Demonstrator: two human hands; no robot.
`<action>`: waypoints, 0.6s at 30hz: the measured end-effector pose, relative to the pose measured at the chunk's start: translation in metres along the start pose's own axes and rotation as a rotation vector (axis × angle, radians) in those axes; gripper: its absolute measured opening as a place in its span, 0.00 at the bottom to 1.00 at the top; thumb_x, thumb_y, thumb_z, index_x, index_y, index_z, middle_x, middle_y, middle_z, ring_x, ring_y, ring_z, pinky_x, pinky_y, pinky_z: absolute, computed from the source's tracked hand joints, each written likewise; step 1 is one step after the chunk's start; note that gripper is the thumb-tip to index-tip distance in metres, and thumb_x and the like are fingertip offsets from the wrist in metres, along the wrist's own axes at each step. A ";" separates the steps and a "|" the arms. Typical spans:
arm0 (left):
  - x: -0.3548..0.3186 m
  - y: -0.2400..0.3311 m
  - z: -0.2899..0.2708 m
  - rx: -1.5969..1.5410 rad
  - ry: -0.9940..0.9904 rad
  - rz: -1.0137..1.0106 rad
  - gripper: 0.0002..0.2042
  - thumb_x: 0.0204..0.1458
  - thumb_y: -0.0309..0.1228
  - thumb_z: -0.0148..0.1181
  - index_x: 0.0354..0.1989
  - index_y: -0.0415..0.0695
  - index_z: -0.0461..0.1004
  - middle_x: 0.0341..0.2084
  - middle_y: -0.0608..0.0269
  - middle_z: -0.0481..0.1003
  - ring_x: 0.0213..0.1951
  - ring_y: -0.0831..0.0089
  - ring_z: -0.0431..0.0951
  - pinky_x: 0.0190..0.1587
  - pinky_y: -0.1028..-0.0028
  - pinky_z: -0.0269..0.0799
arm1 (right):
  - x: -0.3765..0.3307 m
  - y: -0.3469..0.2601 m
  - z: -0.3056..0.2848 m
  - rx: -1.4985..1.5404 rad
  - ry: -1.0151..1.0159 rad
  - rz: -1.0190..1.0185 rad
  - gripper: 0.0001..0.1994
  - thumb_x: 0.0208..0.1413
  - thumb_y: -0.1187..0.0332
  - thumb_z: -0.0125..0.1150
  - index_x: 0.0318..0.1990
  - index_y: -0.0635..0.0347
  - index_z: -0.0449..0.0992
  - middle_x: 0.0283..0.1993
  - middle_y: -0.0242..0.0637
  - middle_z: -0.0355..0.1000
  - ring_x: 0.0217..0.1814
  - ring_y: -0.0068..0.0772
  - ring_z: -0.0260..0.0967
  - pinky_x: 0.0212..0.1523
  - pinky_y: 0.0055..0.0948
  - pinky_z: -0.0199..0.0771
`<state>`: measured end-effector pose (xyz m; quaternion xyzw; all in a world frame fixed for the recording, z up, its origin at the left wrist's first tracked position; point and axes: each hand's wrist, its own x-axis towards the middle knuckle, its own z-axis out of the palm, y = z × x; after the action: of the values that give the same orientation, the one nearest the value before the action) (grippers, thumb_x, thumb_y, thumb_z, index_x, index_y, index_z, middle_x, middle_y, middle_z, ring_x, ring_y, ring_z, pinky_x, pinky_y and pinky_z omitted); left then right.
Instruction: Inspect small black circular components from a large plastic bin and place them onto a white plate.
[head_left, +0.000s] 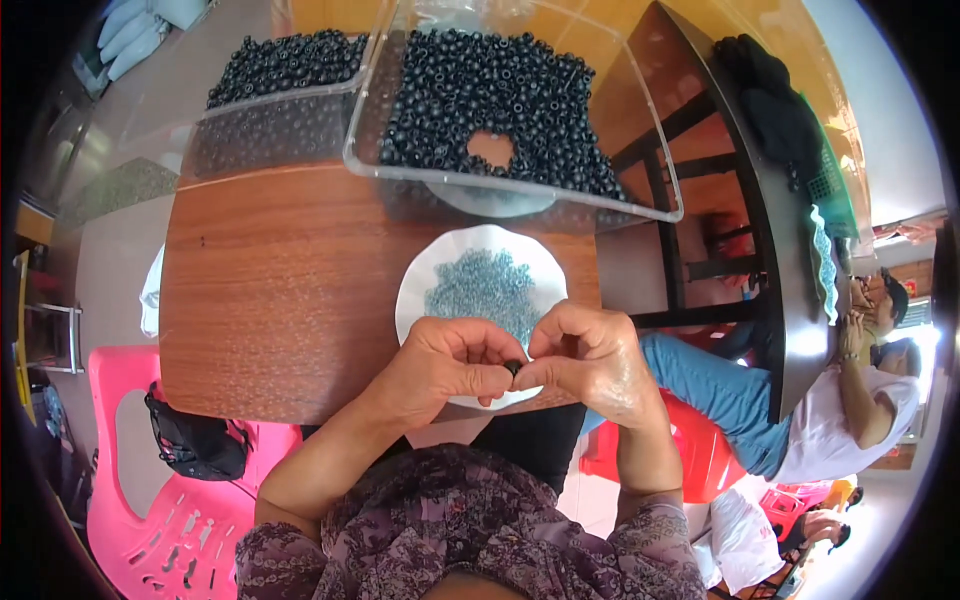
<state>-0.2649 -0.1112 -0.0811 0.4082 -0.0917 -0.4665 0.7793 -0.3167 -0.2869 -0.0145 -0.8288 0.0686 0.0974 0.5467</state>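
Observation:
Over the near edge of a white scalloped plate [412,290], my two hands meet at the fingertips. A small round black bead [513,367] is pinched between the thumb and fingers of my left hand [448,365]. My right hand [592,358] is closed in a pinch, its thumb tip against the bead. Whether a tiny piece sits between those right fingertips is too small to tell. Small clear bluish pieces [482,285] lie heaped on the plate.
Beyond the plate, a clear plastic bin [520,200] holds many black beads [480,90]; another bin [270,130] of them is at its left. A pink chair [110,450] with a black bag [200,440] stands left. At right, a person [830,430] sits by a dark table [800,350].

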 end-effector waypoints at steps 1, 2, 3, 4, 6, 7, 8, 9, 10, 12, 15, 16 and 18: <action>0.004 0.002 -0.003 -0.016 -0.045 0.015 0.08 0.46 0.20 0.59 0.36 0.33 0.73 0.25 0.60 0.74 0.24 0.76 0.73 0.27 0.80 0.70 | 0.003 -0.008 -0.004 -0.034 -0.022 0.023 0.10 0.36 0.81 0.68 0.24 0.65 0.71 0.22 0.30 0.69 0.23 0.14 0.64 0.22 0.15 0.62; 0.007 0.004 -0.006 -0.032 -0.089 0.029 0.08 0.48 0.21 0.59 0.36 0.33 0.73 0.25 0.60 0.74 0.24 0.77 0.73 0.26 0.80 0.70 | 0.008 -0.013 -0.006 -0.039 -0.015 0.020 0.10 0.36 0.81 0.68 0.24 0.65 0.71 0.22 0.30 0.69 0.23 0.14 0.64 0.22 0.15 0.62; 0.010 0.005 -0.007 -0.115 -0.104 0.013 0.08 0.47 0.20 0.58 0.36 0.33 0.73 0.25 0.59 0.74 0.24 0.76 0.73 0.27 0.79 0.70 | 0.013 -0.017 -0.008 -0.148 -0.015 -0.074 0.09 0.35 0.80 0.69 0.24 0.65 0.71 0.22 0.30 0.69 0.23 0.14 0.64 0.21 0.16 0.62; 0.012 0.007 -0.007 -0.115 -0.109 0.015 0.08 0.47 0.20 0.58 0.36 0.33 0.73 0.25 0.59 0.74 0.24 0.76 0.73 0.27 0.79 0.70 | 0.017 -0.019 -0.010 -0.255 -0.018 -0.168 0.09 0.35 0.79 0.69 0.23 0.65 0.72 0.22 0.31 0.69 0.23 0.15 0.64 0.21 0.18 0.61; 0.015 0.010 -0.008 -0.174 -0.053 0.062 0.08 0.45 0.19 0.59 0.34 0.32 0.73 0.26 0.54 0.74 0.25 0.72 0.73 0.26 0.76 0.69 | 0.026 -0.020 -0.017 -0.216 -0.018 -0.194 0.09 0.36 0.76 0.69 0.23 0.64 0.72 0.22 0.32 0.68 0.22 0.18 0.64 0.20 0.19 0.60; 0.016 0.012 -0.010 -0.179 -0.051 0.062 0.08 0.45 0.19 0.59 0.34 0.32 0.73 0.26 0.54 0.74 0.25 0.72 0.73 0.26 0.76 0.69 | 0.033 -0.026 -0.026 -0.226 -0.029 -0.303 0.08 0.37 0.76 0.68 0.24 0.64 0.73 0.23 0.32 0.68 0.23 0.18 0.64 0.21 0.19 0.60; 0.017 0.015 -0.013 -0.165 -0.022 0.079 0.07 0.45 0.19 0.59 0.34 0.32 0.73 0.26 0.53 0.74 0.25 0.72 0.73 0.26 0.76 0.69 | 0.038 -0.033 -0.033 -0.234 -0.040 -0.410 0.07 0.38 0.76 0.67 0.24 0.64 0.73 0.23 0.32 0.69 0.23 0.18 0.64 0.22 0.18 0.60; 0.017 0.016 -0.016 -0.151 0.009 0.096 0.07 0.45 0.19 0.59 0.34 0.31 0.73 0.26 0.52 0.74 0.25 0.71 0.73 0.26 0.76 0.69 | 0.042 -0.045 -0.037 -0.150 0.063 -0.325 0.07 0.38 0.75 0.67 0.24 0.64 0.74 0.22 0.32 0.69 0.23 0.20 0.65 0.23 0.20 0.62; 0.018 0.016 -0.020 -0.157 0.007 0.093 0.07 0.45 0.19 0.59 0.34 0.31 0.73 0.26 0.52 0.74 0.25 0.71 0.73 0.26 0.76 0.69 | 0.045 -0.060 -0.041 -0.069 0.170 -0.238 0.06 0.38 0.73 0.67 0.24 0.63 0.74 0.21 0.33 0.69 0.24 0.22 0.66 0.24 0.22 0.64; 0.025 0.017 -0.025 -0.159 -0.045 0.093 0.09 0.44 0.19 0.61 0.36 0.33 0.74 0.27 0.57 0.75 0.25 0.77 0.73 0.30 0.79 0.72 | 0.064 -0.081 -0.058 -0.317 0.376 -0.425 0.04 0.41 0.75 0.64 0.25 0.64 0.75 0.20 0.31 0.69 0.24 0.19 0.65 0.25 0.20 0.64; 0.028 0.016 -0.034 -0.214 -0.066 0.032 0.10 0.43 0.19 0.62 0.35 0.32 0.75 0.27 0.57 0.75 0.26 0.77 0.74 0.30 0.79 0.72 | 0.119 -0.088 -0.070 -0.368 0.315 -0.317 0.05 0.42 0.78 0.61 0.29 0.65 0.75 0.25 0.29 0.69 0.28 0.17 0.65 0.29 0.16 0.64; 0.027 0.016 -0.037 -0.220 -0.054 0.034 0.10 0.43 0.19 0.62 0.35 0.32 0.75 0.27 0.57 0.75 0.26 0.77 0.74 0.30 0.79 0.72 | 0.143 -0.085 -0.072 -0.441 0.242 -0.284 0.05 0.42 0.78 0.61 0.30 0.66 0.75 0.25 0.30 0.70 0.29 0.18 0.66 0.31 0.18 0.66; 0.027 0.016 -0.039 -0.190 -0.019 0.014 0.09 0.42 0.18 0.60 0.33 0.30 0.73 0.26 0.53 0.74 0.25 0.72 0.74 0.28 0.76 0.70 | 0.195 -0.048 -0.081 -0.436 0.026 -0.343 0.05 0.42 0.79 0.61 0.29 0.67 0.76 0.26 0.31 0.72 0.29 0.20 0.68 0.31 0.22 0.68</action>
<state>-0.2193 -0.1078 -0.1014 0.3274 -0.0574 -0.4716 0.8168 -0.1092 -0.3445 0.0132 -0.9275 -0.0884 0.0054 0.3631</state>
